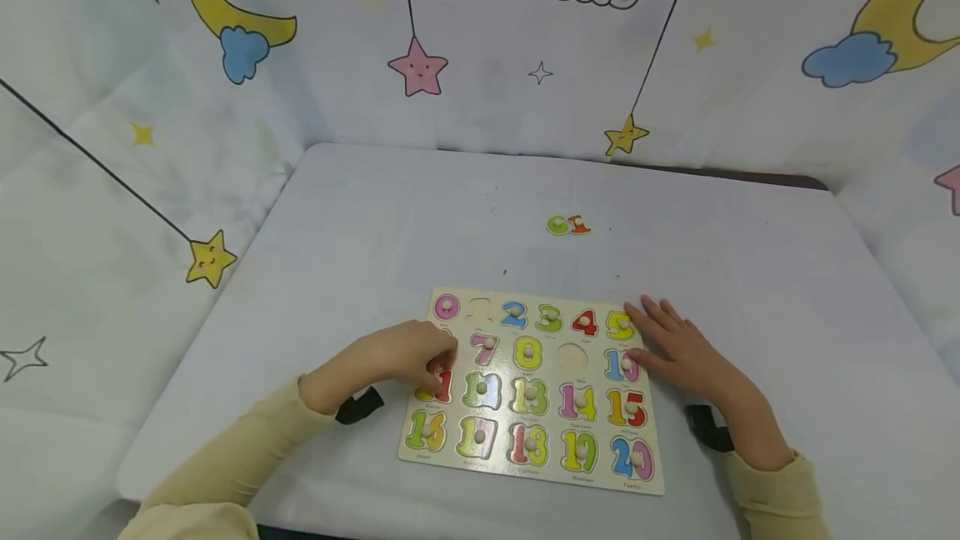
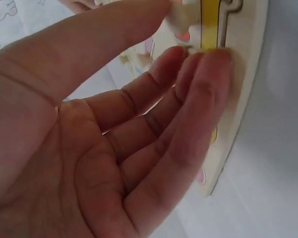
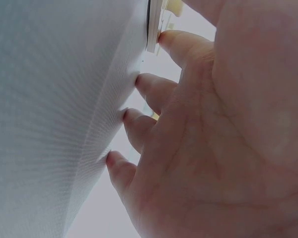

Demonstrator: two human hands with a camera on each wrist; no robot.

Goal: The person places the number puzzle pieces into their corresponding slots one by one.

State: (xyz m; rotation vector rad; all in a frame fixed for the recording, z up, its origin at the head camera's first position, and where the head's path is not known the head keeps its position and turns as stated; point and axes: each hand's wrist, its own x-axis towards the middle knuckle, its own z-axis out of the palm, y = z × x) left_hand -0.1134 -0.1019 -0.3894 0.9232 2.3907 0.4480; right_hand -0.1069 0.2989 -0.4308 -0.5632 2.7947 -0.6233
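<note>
A wooden number puzzle board [image 1: 551, 473] lies on the table, most recesses filled with knobbed number pieces. My left hand [image 1: 408, 352] is over its left edge, fingers loosely bent. In the left wrist view the thumb tip is right at a round knob [image 2: 184, 17] of the eleven piece [image 1: 444, 386], while the other fingertips meet the board beside it. My right hand [image 1: 690, 357] lies spread at the right edge, thumb over the ten piece [image 1: 621, 367]. In the right wrist view, one fingertip meets the board's edge and the others touch the cloth.
Beyond the board lie a green curved piece [image 1: 557, 226] and a red one piece [image 1: 579, 225], side by side. The one recess [image 1: 480, 309] and the nine recess [image 1: 573, 358] are bare. A white cloth covers the table [image 1: 375, 215]; a printed cloth wall [image 1: 495, 115] stands behind.
</note>
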